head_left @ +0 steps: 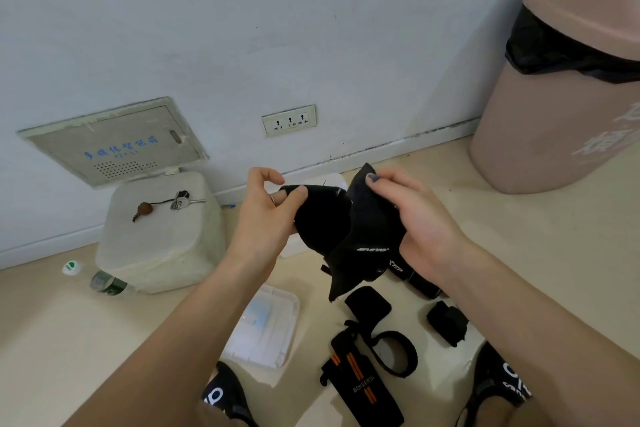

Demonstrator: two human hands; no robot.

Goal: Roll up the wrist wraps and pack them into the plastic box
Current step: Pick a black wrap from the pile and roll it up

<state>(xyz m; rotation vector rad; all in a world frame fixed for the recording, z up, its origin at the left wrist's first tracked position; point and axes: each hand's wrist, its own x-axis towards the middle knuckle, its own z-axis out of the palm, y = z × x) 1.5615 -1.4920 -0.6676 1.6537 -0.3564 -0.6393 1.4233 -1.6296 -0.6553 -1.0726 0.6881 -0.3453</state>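
I hold a black wrist wrap (349, 229) up in the air between both hands. My left hand (266, 219) pinches its rolled left end with thumb and fingers. My right hand (415, 222) grips the loose flap on the right, thumb on top. The wrap's tail hangs down towards the floor. The clear plastic box (332, 181) lies on the floor behind the wrap, mostly hidden. On the floor below lie a black wrap with orange stripes (360, 378), a black loop strap (398, 352) and two small black rolls (369, 303) (446, 322).
A clear plastic lid (270, 326) lies on the floor under my left forearm. A white foam box (159, 232) with keys on top stands at the left, a bottle (107, 283) beside it. A tall pinkish bin (561, 80) stands at the right. My feet are at the bottom edge.
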